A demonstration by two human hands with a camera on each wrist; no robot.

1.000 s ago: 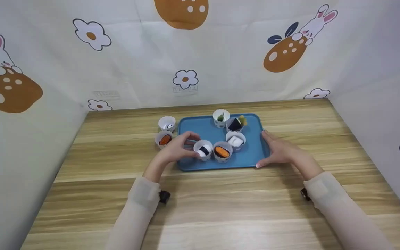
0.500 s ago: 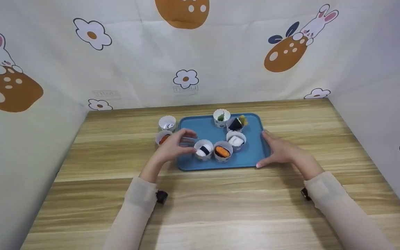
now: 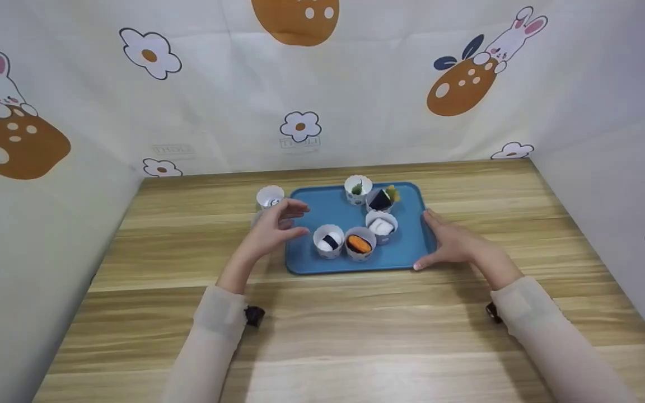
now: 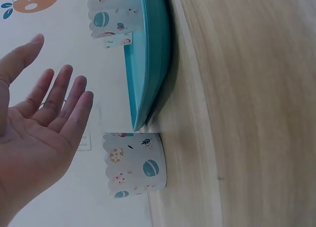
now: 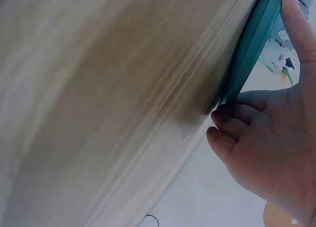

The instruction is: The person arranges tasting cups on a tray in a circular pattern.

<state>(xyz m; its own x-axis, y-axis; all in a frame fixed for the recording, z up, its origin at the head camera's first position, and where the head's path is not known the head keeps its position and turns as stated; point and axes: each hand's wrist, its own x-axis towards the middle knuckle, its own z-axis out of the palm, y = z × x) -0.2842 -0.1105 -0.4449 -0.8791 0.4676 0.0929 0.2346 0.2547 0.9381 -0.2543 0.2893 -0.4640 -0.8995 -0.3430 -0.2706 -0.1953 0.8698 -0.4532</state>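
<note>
A blue tray [image 3: 328, 202] lies on the wooden table. My right hand [image 3: 456, 243] grips its right end, thumb at the near corner and fingers along the side; in the right wrist view the fingertips curl at the rim. My left hand [image 3: 269, 230] holds nothing and hovers over the left edge, fingers apart. Nearest it on the tray is a paper cup [image 3: 328, 251] with a white, black-banded sushi piece, beside a cup [image 3: 360, 256] with orange-topped sushi. Behind stand cups with white pieces [image 3: 381, 225], a dark triangle [image 3: 379, 200] and a green leaf [image 3: 357, 189].
Left of the tray, a paper cup [image 3: 270, 196] stands on the table [image 3: 322, 336]. Another cup there is mostly hidden behind the left hand. A patterned cloth [image 3: 367, 78] rises behind and on both sides.
My left hand has let go of the cup with the black-banded sushi and drawn back to the left, now covering the cup with red topping. My right hand stays at the tray.
</note>
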